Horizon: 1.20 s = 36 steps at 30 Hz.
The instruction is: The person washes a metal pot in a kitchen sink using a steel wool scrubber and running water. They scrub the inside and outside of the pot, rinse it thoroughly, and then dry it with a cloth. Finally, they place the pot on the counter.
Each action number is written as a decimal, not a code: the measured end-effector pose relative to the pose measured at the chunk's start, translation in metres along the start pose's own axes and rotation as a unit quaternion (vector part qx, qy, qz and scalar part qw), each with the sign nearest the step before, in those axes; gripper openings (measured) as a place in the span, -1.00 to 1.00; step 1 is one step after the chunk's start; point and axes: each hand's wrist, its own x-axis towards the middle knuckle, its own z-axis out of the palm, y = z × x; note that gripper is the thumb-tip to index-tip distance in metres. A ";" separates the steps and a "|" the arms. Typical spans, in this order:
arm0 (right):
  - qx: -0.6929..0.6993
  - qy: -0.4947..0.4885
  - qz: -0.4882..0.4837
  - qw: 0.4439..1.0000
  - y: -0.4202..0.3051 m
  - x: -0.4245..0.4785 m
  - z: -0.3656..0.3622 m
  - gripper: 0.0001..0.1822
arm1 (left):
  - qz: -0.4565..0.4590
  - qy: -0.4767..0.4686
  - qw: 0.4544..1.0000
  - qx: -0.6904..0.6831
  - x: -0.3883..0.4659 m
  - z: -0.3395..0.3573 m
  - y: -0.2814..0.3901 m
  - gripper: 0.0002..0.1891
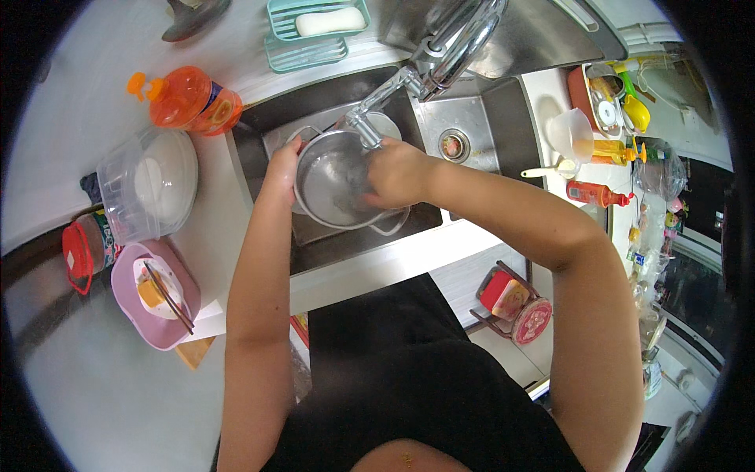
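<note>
A two-handled metal pot (330,177) is tilted over the left basin of a steel sink (330,245), its opening facing me. My left hand (286,168) grips its left rim, near one loop handle. My right hand (398,174) reaches into the pot on the right, fingers curled and partly blurred; whether they hold anything is hidden. The chrome faucet's spout (368,131) hangs over the pot's rim, close to my right knuckles. Behind the pot, a pale round dish (383,125) shows in the basin.
Left of the sink stand an orange detergent bottle (191,100), a clear plastic container (150,183) and a pink basin (127,289) holding a plate with chopsticks. A teal soap dish (283,23) is behind. Bottles (596,193) and a white cup (569,134) line the right counter.
</note>
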 end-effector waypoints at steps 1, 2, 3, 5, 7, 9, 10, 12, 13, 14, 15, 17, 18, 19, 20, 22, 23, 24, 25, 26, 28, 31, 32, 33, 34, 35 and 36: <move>0.077 -0.001 0.011 0.997 -0.002 0.001 0.004 -0.53 | -0.009 0.017 1.000 -0.022 0.000 0.001 0.002 -0.63; 0.153 -0.001 0.023 0.988 -0.008 0.004 0.009 -0.54 | 0.016 0.021 0.998 -0.058 0.004 0.001 -0.001 -0.63; 0.228 -0.002 0.028 0.973 -0.015 0.009 0.011 -0.54 | 0.043 0.029 0.994 -0.098 0.011 -0.002 -0.006 -0.63; 0.268 0.015 0.072 0.961 -0.035 0.023 0.007 -0.68 | 0.097 0.042 0.979 -0.176 0.024 -0.004 -0.016 -0.63; 0.312 0.061 0.130 0.939 -0.042 0.028 0.005 -0.74 | 0.054 0.059 0.980 -0.184 0.023 0.005 -0.019 -0.62; 0.300 0.123 0.131 0.937 -0.019 0.027 0.030 -0.78 | -0.017 0.100 0.983 -0.154 0.019 0.017 -0.019 -0.61; 0.362 0.119 0.181 0.907 -0.006 0.022 0.032 -0.76 | -0.043 0.125 0.988 -0.077 0.002 0.030 -0.012 -0.57; 0.483 0.113 0.221 0.840 0.016 0.012 0.030 -0.72 | -0.024 0.098 0.995 -0.013 0.010 0.032 -0.022 -0.55; 0.543 0.110 0.211 0.805 0.024 0.009 0.025 -0.71 | -0.014 0.086 0.996 0.018 0.013 0.032 -0.026 -0.54; 0.577 0.092 0.204 0.785 0.031 0.010 0.024 -0.77 | 0.013 0.081 0.995 0.058 0.015 0.031 -0.030 -0.47; 0.603 0.102 0.199 0.766 0.039 0.011 0.032 -0.79 | 0.058 0.110 0.986 0.106 0.018 0.032 -0.034 -0.44; 0.650 0.120 0.185 0.727 0.049 0.014 0.048 -0.84 | 0.150 0.168 0.954 0.197 0.025 0.030 -0.043 -0.38; 0.674 0.095 0.182 0.709 0.049 0.017 0.038 -0.86 | 0.273 0.338 0.871 0.230 0.034 0.029 -0.061 -0.37; 0.652 0.094 0.177 0.731 0.053 0.015 0.042 -0.85 | 0.336 0.305 0.852 0.260 0.022 0.032 -0.057 -0.41; 0.630 0.092 0.172 0.752 0.059 0.015 0.048 -0.85 | 0.398 0.270 0.828 0.288 0.009 0.031 -0.053 -0.45; 0.600 0.069 0.165 0.779 0.068 0.016 0.044 -0.83 | 0.510 0.123 0.776 0.350 -0.001 0.019 -0.039 -0.64; 0.594 0.048 0.167 0.785 0.072 0.014 0.038 -0.82 | 0.494 0.058 0.761 0.417 0.001 0.010 -0.031 -0.67; 0.588 0.027 0.169 0.790 0.075 0.014 0.035 -0.81 | 0.473 -0.007 0.739 0.480 -0.006 0.008 -0.018 -0.70; 0.564 0.051 0.158 0.809 0.077 0.015 0.035 -0.80 | 0.446 -0.073 0.710 0.539 -0.010 0.008 -0.009 -0.73; 0.538 0.077 0.148 0.826 0.079 0.016 0.036 -0.80 | 0.354 -0.130 0.749 0.544 0.003 0.005 -0.015 -0.73; 0.548 0.095 0.185 0.811 0.081 0.016 0.032 -0.78 | 0.348 -0.121 0.769 0.522 -0.009 0.022 -0.017 -0.74; 0.557 0.141 0.275 0.771 0.065 0.010 -0.002 -0.76 | 0.389 -0.060 0.769 0.503 -0.004 0.035 -0.031 -0.76; 0.443 0.283 0.217 0.822 0.062 0.012 0.006 -0.73 | 0.401 -0.032 0.774 0.489 0.006 0.033 -0.042 -0.77; 0.423 0.254 0.265 0.828 0.046 0.004 -0.021 -0.74 | 0.409 -0.001 0.780 0.473 0.011 0.032 -0.051 -0.77; 0.373 0.295 0.226 0.850 0.040 0.000 -0.018 -0.74 | 0.370 0.007 0.817 0.443 0.004 0.038 -0.051 -0.77; 0.322 0.332 0.185 0.867 0.035 -0.004 -0.012 -0.74 | 0.378 0.017 0.829 0.411 0.005 0.041 -0.056 -0.78; 0.304 0.367 0.188 0.859 0.022 -0.006 -0.008 -0.79 | 0.385 0.030 0.842 0.377 0.010 0.039 -0.064 -0.78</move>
